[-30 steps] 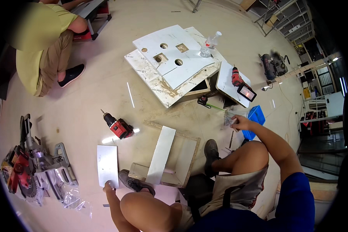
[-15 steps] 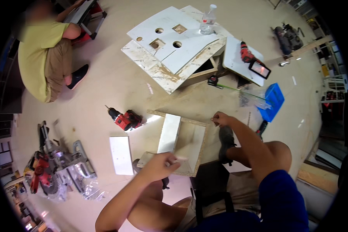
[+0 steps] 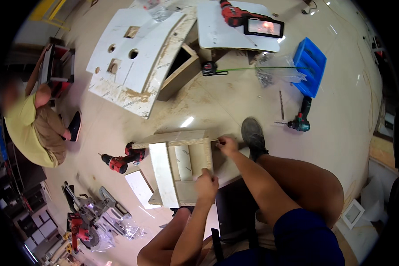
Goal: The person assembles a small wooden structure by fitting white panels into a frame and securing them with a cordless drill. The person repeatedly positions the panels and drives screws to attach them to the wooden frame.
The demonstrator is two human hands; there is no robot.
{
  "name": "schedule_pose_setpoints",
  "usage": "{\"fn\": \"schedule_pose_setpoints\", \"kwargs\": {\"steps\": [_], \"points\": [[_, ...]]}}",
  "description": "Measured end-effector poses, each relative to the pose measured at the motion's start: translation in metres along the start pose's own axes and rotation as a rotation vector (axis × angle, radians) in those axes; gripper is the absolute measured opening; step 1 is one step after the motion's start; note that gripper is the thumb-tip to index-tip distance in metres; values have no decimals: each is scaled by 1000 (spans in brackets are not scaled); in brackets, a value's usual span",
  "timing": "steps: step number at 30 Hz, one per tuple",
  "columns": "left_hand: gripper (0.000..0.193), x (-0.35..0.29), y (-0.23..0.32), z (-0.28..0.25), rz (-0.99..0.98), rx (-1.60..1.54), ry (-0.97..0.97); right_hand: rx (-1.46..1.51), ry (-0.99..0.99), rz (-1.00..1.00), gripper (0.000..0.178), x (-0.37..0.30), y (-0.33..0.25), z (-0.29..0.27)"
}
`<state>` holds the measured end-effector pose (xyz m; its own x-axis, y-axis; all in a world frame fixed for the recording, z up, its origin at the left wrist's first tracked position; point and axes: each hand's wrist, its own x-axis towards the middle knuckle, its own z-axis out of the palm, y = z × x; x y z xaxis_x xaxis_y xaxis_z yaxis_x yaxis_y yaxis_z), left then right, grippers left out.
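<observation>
Wooden frame (image 3: 177, 138): on the floor (image 3: 226, 104), directly ahead of the person, open side up, a white strip (image 3: 164, 175) lying lengthwise across its left part
Frame edges: far left corner just beside a red drill (image 3: 122, 162); near left corner overlapping a white board (image 3: 136, 186) in view; right side near a dark shoe (image 3: 252, 133)
Floor room: a broad dusty stretch between the frame and the large holed panel (image 3: 128, 66) at far left; more between the shoe and the green-and-black drill (image 3: 300, 120) at right
Printing: dark marks on the pale inner panel (image 3: 183, 162), too small to tell
Left grip (image 3: 207, 184): fingers curled at the frame's right board, near end; cannot tell whether it grasps
Right grip (image 3: 227, 145): fingertips pinched on a small piece (image 3: 217, 141), kind unclear, just beside the frame's far right corner
</observation>
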<state>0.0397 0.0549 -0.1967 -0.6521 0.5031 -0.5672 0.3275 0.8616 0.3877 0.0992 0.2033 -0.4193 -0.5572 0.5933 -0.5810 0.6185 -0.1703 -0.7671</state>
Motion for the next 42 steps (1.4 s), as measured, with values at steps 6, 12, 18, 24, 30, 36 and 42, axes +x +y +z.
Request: {"fn": "schedule_pose_setpoints", "kwargs": {"steps": [6,12,18,24,30,36,42], "points": [[31,-2,3,-14,4,67,5,-201,221,5,31,-21,-43,21],[34,-2,6,-8,17,72,48,-368,263,32,25,-28,-49,21],[31,-4,3,-7,16,70,46,-315,20,1,24,-24,-34,17],[36,-4,7,-3,27,84,22,-342,58,-75,41,-27,-26,20],[41,-2,7,7,-44,136,-5,-705,-57,-205,53,-34,-39,13],[38,-2,4,13,-65,110,-45,-768,-86,-230,37,-35,-45,7],[36,-9,6,11,-65,214,-61,-768,-97,-205,49,-35,-51,8]]}}
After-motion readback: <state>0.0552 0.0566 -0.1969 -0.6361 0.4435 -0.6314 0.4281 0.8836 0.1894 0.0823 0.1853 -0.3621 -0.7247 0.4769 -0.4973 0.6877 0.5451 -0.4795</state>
